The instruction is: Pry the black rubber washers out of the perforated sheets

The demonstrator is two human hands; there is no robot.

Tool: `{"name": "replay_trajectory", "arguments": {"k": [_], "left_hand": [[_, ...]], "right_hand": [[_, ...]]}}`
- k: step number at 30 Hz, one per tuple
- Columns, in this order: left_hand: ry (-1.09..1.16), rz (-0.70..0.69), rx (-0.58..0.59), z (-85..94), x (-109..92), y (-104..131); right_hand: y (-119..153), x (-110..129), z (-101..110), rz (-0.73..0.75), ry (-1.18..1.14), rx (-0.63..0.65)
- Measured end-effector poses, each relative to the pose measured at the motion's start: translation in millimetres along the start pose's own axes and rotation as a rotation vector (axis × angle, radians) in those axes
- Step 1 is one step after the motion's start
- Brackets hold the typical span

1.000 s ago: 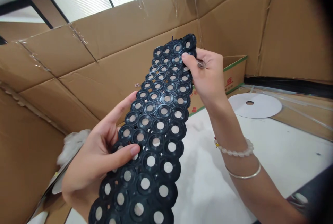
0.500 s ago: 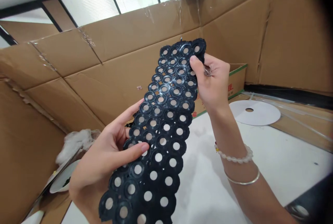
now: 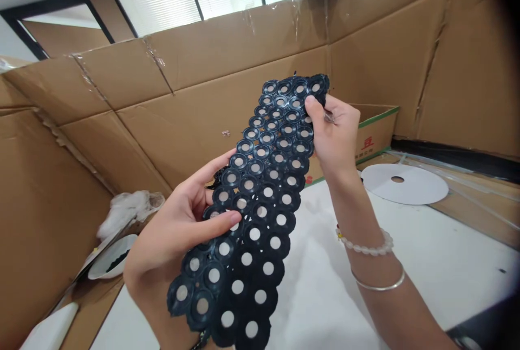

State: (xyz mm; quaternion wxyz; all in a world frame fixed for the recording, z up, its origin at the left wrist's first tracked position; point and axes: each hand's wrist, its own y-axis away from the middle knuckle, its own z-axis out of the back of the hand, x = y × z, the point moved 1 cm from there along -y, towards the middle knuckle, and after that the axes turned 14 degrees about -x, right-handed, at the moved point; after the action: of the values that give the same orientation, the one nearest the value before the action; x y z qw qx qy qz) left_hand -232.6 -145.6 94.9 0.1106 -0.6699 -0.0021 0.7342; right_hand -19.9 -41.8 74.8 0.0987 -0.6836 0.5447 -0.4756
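Observation:
A long black sheet of joined rubber rings [image 3: 268,167], each with a round hole through it, is held up tilted in front of me. My left hand [image 3: 190,217] grips its left edge near the middle, thumb on the front face and fingers behind. At the upper right corner my right hand [image 3: 335,128] pinches the sheet, with the thumb on the front. The fingertips behind the sheet are hidden. Through the holes, parts of the cardboard and the white tabletop show.
Tall cardboard walls [image 3: 203,106] surround the white table [image 3: 337,285]. At right lie a white disc [image 3: 422,185] with a centre hole and an open cardboard box [image 3: 379,128]. On the left are a white bowl [image 3: 99,267] with black pieces and a clear plastic bag [image 3: 130,209].
The view has shifted, so the surroundings sit further right. The rubber sheet appears slightly lower and further right, with both hands keeping the same hold.

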Motion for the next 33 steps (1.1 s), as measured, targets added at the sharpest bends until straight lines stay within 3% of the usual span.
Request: {"name": "replay_trajectory", "arguments": {"k": [9,15,23,28,33], "left_hand": [[0.077,0.005,0.009,-0.8,-3,1],[0.075,0.020,0.044,0.2,-3,0],[0.051,-0.038,-0.020,-7.5,-10,13],[0.050,-0.012,0.028,-9.4,-7,12],[0.022,-0.054,0.088,-26.5,-3,7]], "right_hand": [[18,-4,-16,-0.043,-0.016,-0.174],[12,-10,-15,-0.209,-0.099,-0.109],[12,1,-15,-0.276,-0.178,-0.110],[6,7,-9,-0.232,-0.120,-0.160],[-7,17,9,-0.244,-0.144,-0.221]]}}
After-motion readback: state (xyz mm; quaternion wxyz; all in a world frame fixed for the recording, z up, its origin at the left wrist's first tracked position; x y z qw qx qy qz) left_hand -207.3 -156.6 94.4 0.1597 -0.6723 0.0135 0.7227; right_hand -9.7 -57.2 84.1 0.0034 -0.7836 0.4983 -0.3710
